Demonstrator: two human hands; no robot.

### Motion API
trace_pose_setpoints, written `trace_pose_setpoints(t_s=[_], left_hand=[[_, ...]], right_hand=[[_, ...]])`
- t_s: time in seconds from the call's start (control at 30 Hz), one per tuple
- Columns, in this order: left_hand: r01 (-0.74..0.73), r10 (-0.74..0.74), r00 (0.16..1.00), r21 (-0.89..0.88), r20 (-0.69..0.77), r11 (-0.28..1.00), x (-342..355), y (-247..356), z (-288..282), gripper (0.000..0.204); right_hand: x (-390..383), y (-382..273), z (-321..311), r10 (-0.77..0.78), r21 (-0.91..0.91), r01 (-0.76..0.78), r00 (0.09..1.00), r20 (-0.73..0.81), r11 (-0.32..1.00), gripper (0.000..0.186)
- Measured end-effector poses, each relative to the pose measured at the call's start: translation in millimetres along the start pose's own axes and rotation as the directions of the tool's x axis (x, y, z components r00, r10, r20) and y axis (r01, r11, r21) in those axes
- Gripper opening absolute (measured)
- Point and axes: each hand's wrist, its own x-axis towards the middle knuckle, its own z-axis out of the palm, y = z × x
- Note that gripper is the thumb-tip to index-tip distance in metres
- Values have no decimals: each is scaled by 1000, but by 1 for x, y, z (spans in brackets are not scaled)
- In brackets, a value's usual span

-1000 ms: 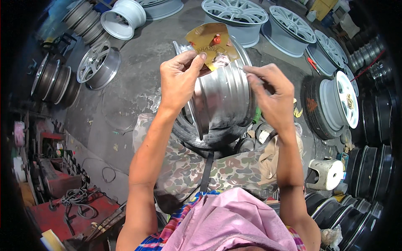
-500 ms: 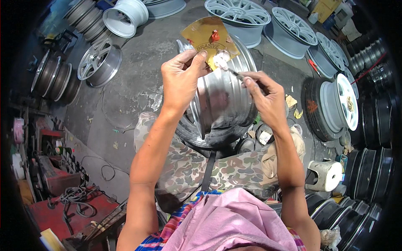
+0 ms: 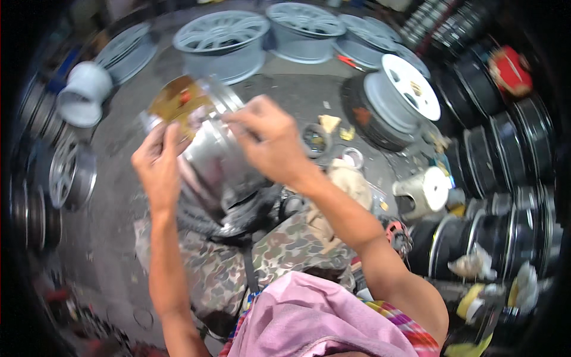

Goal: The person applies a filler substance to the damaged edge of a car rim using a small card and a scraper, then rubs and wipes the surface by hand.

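Note:
My left hand pinches a gold-yellow sheet with small red and whitish blobs on it, held over the top of a polished silver wheel rim. My right hand is closed beside the sheet, over the rim's right side; whatever its fingers grip is blurred and hidden. The rim lies on its side on a dark tyre in front of my camouflage-clad legs.
Grey spoked wheels line the back. A white wheel with a tyre stands right, near stacked black rims and a white plastic stool. Small containers and a beige cloth lie by my right leg.
My view has swung right, shifting the scene leftward. My right hand has risen relative to the sheet; half a second ago it held a thin dark tool at the whitish blob, now indistinct.

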Motion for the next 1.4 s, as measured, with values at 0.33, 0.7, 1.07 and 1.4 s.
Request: trace_pose_setpoints(t_s=[0.33,0.7,1.07,1.4], left_hand=[[-61,60,993,7,104,998,8,-11,19,24],[11,-10,998,-18,65,1000,9,2,21,29],[118,-87,986,-227,142,967,5,14,11,23],[215,-149,962,-299,229,930,3,13,9,30]], right_hand=[[-5,1,-24,8,36,-6,999,-51,999,17],[1,-9,-27,108,-17,-107,991,75,994,18],[4,7,-33,195,206,-205,978,71,957,17],[-2,16,-16,372,316,-433,898,236,844,22]])
